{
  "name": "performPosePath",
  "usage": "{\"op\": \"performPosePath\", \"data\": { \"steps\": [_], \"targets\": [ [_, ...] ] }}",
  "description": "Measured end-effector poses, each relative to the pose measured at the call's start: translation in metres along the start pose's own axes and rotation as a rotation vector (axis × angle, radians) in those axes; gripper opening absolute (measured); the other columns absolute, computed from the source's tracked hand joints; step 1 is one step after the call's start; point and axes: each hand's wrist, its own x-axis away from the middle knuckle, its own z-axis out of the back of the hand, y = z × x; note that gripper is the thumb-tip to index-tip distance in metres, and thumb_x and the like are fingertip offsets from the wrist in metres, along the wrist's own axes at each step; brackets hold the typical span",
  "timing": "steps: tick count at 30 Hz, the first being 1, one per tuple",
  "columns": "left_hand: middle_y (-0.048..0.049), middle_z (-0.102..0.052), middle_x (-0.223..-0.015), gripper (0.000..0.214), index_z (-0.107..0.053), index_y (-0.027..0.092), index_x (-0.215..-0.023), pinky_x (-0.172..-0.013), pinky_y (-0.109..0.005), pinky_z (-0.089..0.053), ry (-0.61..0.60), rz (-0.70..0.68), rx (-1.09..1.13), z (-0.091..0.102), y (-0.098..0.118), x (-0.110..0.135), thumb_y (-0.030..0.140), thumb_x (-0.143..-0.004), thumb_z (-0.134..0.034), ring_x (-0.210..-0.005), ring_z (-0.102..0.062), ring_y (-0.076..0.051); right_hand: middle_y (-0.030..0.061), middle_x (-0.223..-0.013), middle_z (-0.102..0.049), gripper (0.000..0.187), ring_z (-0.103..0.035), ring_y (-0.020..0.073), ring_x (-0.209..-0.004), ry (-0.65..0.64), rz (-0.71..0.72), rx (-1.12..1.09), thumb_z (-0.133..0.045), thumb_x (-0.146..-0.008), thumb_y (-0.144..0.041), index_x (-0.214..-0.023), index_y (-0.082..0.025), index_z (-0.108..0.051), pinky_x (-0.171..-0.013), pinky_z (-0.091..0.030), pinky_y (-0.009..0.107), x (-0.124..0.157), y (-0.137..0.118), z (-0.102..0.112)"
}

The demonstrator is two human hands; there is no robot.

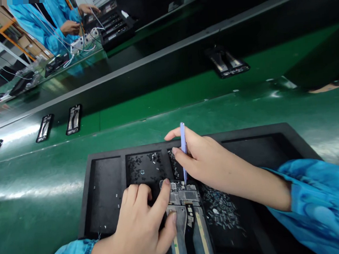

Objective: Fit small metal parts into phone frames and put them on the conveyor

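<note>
A phone frame [180, 215] with circuit parts at its top end and a black flex ribbon down its middle lies over a black compartment tray [102, 157]. My left hand [141, 222] grips the frame's left side, with the index finger on its upper left corner and the thumb on its left edge. My right hand [202, 152] pinches lavender tweezers [183, 141], held nearly upright. Their tips point down at the top end of the frame; whether they hold a small part cannot be made out.
Tray compartments hold small dark pieces [136, 168] and a heap of tiny shiny parts [223, 210]. Beyond, several phone frames [73, 119] lie along a green conveyor belt [122, 116]. A co-worker in blue sleeves [50, 38] handles a black rack [116, 28] near a power strip [83, 41].
</note>
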Motion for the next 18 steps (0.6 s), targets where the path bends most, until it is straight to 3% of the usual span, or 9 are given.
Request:
{"op": "performPosePath", "data": {
  "steps": [4, 8, 11, 13, 15, 18],
  "targets": [
    [-0.0109, -0.053, -0.092, 0.049, -0.053, 0.008, -0.141, -0.066, -0.041, -0.046, 0.076, -0.018, -0.038, 0.001, 0.003, 0.001, 0.029, -0.096, -0.055, -0.081, -0.047, -0.026, -0.011, -0.048, -0.046, 0.021, -0.047, 0.0131, -0.04, 0.045, 0.038, -0.04, -0.052, -0.093, -0.024, -0.114, -0.024, -0.053, -0.042, -0.033, 0.025, -0.002, 0.0, 0.002],
    [-0.0126, -0.057, -0.094, 0.04, -0.062, 0.005, -0.127, -0.072, -0.043, -0.053, 0.166, -0.095, -0.039, 0.008, 0.001, 0.003, 0.024, -0.091, -0.062, -0.085, -0.052, -0.027, -0.0104, -0.05, -0.042, 0.015, -0.041, 0.0113, -0.041, 0.215, 0.074, -0.148, -0.056, -0.095, -0.033, -0.107, -0.024, -0.056, -0.043, -0.032, 0.026, -0.005, 0.001, 0.006],
    [-0.0194, -0.058, -0.11, 0.048, -0.061, 0.005, -0.13, -0.083, -0.052, -0.057, 0.198, -0.125, -0.034, 0.008, 0.007, 0.01, 0.031, -0.09, -0.063, -0.102, -0.057, -0.035, -0.0066, -0.058, -0.049, 0.016, -0.044, 0.0108, -0.046, 0.264, 0.089, -0.21, -0.058, -0.095, -0.04, -0.098, -0.024, -0.06, -0.044, -0.033, 0.026, -0.006, 0.003, 0.008],
    [-0.0241, -0.052, -0.132, 0.061, -0.055, 0.012, -0.141, -0.092, -0.06, -0.056, 0.218, -0.036, -0.056, 0.001, 0.022, 0.018, 0.045, -0.09, -0.063, -0.123, -0.053, -0.044, -0.0041, -0.061, -0.053, 0.024, -0.047, 0.011, -0.05, 0.242, 0.108, -0.218, -0.057, -0.096, -0.045, -0.089, -0.022, -0.062, -0.046, -0.035, 0.026, -0.007, 0.003, 0.008],
    [-0.023, -0.044, -0.149, 0.076, -0.047, 0.021, -0.15, -0.094, -0.061, -0.057, 0.242, 0.114, -0.072, -0.013, 0.046, 0.026, 0.054, -0.085, -0.068, -0.136, -0.047, -0.046, -0.0027, -0.062, -0.055, 0.032, -0.048, 0.0113, -0.052, 0.229, 0.13, -0.234, -0.056, -0.098, -0.049, -0.084, -0.021, -0.062, -0.049, -0.036, 0.026, -0.009, 0.003, 0.009],
    [-0.0214, -0.034, -0.159, 0.092, -0.039, 0.025, -0.155, -0.087, -0.054, -0.063, 0.306, 0.3, -0.057, -0.037, 0.088, 0.031, 0.039, -0.075, -0.08, -0.138, -0.048, -0.045, -0.001, -0.067, -0.059, 0.035, -0.054, 0.0125, -0.056, 0.249, 0.18, -0.29, -0.055, -0.098, -0.052, -0.085, -0.02, -0.064, -0.053, -0.042, 0.027, -0.013, 0.004, 0.016]
  ]
}}
